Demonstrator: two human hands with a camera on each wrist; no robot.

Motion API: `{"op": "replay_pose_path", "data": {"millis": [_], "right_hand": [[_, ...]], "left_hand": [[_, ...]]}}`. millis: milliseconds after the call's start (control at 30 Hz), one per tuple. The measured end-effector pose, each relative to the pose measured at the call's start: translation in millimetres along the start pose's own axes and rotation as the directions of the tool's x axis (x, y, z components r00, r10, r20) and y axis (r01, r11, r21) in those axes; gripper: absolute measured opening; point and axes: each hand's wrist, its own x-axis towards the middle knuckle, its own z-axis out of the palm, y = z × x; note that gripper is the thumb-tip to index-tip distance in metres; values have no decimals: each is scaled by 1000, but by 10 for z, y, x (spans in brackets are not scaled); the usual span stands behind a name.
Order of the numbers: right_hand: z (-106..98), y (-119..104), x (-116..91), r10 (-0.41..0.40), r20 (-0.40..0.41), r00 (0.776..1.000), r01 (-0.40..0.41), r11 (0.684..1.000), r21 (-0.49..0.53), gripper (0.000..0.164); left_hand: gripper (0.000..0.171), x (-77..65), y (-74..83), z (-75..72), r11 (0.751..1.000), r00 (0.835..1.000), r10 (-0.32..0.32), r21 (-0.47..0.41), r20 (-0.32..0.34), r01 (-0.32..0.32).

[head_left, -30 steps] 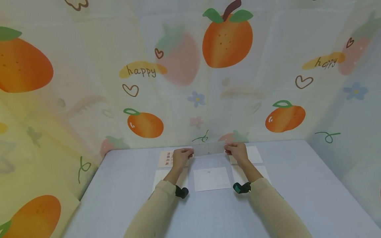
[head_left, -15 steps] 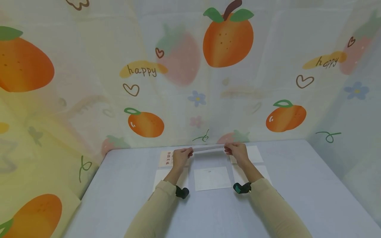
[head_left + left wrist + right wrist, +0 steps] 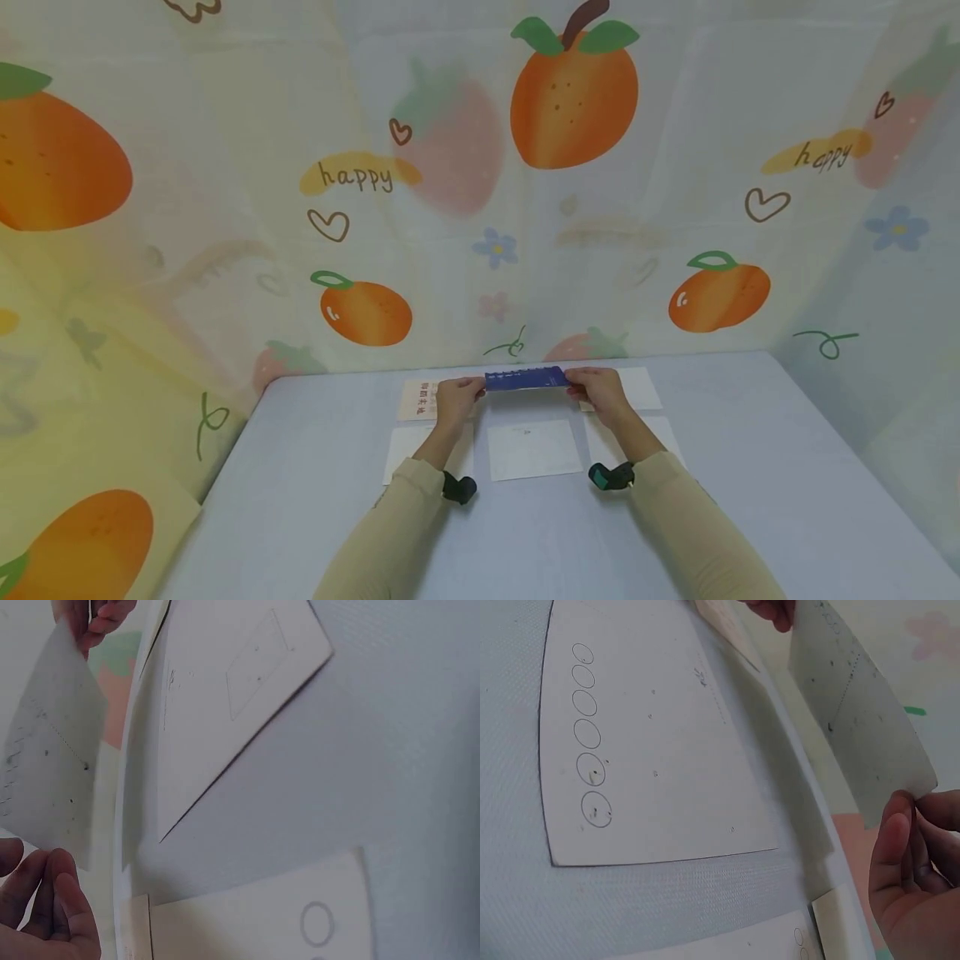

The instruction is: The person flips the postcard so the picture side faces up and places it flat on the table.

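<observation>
A postcard [image 3: 527, 378] hangs over the far middle of the table, its blue, white-lettered side showing in the head view. My left hand [image 3: 456, 402] pinches its left end and my right hand [image 3: 603, 395] its right end. Seen by the left wrist camera, the postcard's pale underside [image 3: 56, 750] bears a dotted line and small dark marks. The right wrist view has the same pale side of the postcard [image 3: 855, 712], with my right thumb and fingers [image 3: 897, 832] at its lower edge.
A white postcard [image 3: 534, 451] lies below the held one. Two more, a front-left card [image 3: 403, 450] and a front-right card [image 3: 666, 433], flank it. Behind them lie a cream card [image 3: 417, 402] with red characters and a white card [image 3: 641, 388]. A fruit-printed curtain [image 3: 480, 275] backs the table.
The held postcard has turned between my hands, from its pale side through nearly edge-on to its blue side in the head view. Both hands stay in about the same place.
</observation>
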Motion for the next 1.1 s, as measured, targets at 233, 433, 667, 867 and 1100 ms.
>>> {"op": "replay_pose_path", "data": {"millis": [233,433,667,867,1100], "right_hand": [[-4,9,1,22,-18,1000,-22,999,-24,32],[-7,32,-1,14,-19,1000,-15,998,-65,34],[-4,50,30,-5,-34,999,-1,988,-155,31],[4,37,33,-33,-29,999,25,973,-231,28],[12,68,77,-26,-45,999,11,952,-305,25]], "left_hand": [[21,-19,-5,19,1000,1000,-1,21,3,1],[17,-5,-51,39,998,1000,25,63,3,-25],[17,29,-80,46,996,1000,30,84,6,-31],[19,22,-69,49,995,999,20,97,25,-23],[22,12,-67,68,985,999,26,168,23,-29]]}}
